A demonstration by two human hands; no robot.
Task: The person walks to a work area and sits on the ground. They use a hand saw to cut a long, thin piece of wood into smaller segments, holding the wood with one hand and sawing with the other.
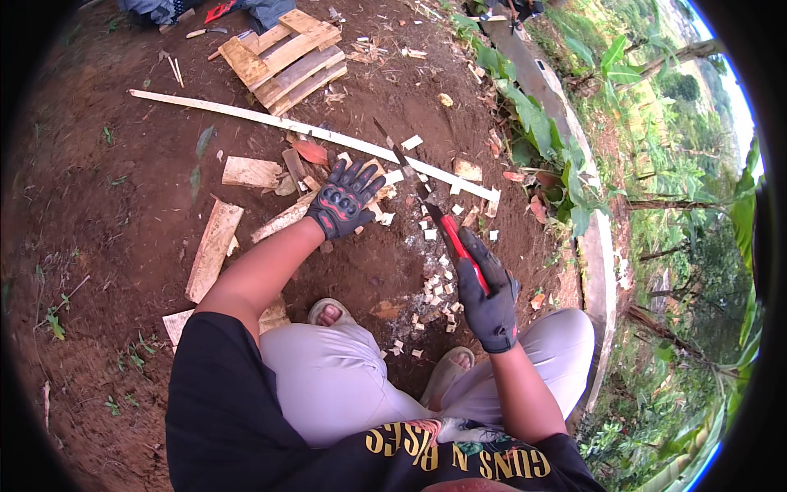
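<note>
My right hand (488,295), in a dark glove, is wrapped around the red and black handle of a hand saw (452,230). The saw's dark blade points up and left, across a long pale wooden strip (316,131) near the strip's right part. My left hand (343,201), in a black glove with red trim, lies palm down with its fingers spread over several small wood offcuts, just on the near side of the strip. What its palm touches is hidden. Many small wooden blocks (434,287) are strewn over the soil between my feet and the strip.
A slatted wooden pallet (299,74) lies at the back, with a knife (205,33) and cloth beside it. Rough boards (215,250) lie left of my left forearm. A concrete edging (602,271) and leafy plants run along the right.
</note>
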